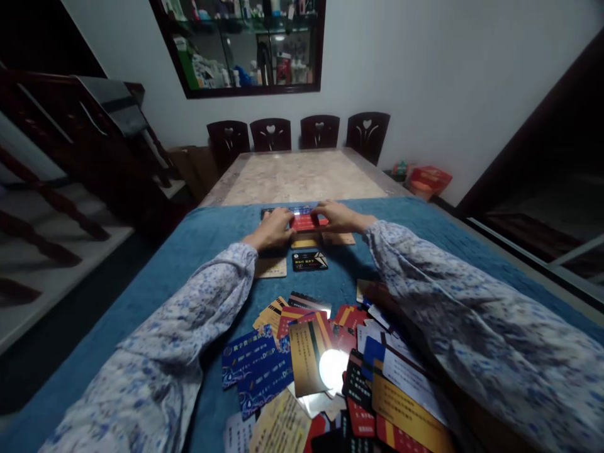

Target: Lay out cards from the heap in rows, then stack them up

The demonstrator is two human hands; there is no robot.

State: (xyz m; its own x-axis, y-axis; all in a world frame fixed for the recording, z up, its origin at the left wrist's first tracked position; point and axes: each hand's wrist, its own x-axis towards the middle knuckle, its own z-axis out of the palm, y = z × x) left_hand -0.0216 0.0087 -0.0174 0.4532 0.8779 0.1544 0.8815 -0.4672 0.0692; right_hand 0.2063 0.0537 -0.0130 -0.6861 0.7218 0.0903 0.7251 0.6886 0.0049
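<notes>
A red card (304,222) lies between my hands at the far side of the blue cloth (207,251). My left hand (276,228) is closed, with its fingertips at the card's left edge. From the right, my right hand (337,217) pinches the same card, fingers over its top. Behind it, a blue card (300,210) shows partly. Nearer to me are a gold card (304,240), a tan card (340,239) and a cream card (272,268), with a black VIP card (309,261) beside the cream one. The hands and the red card hide parts of these.
A loose heap of cards in several colours covers the near cloth, among them blue cards (267,377), a gold striped card (306,355) and a yellow card (282,425). Beyond the cloth runs the bare tabletop (306,173). Several dark chairs (271,133) stand behind it.
</notes>
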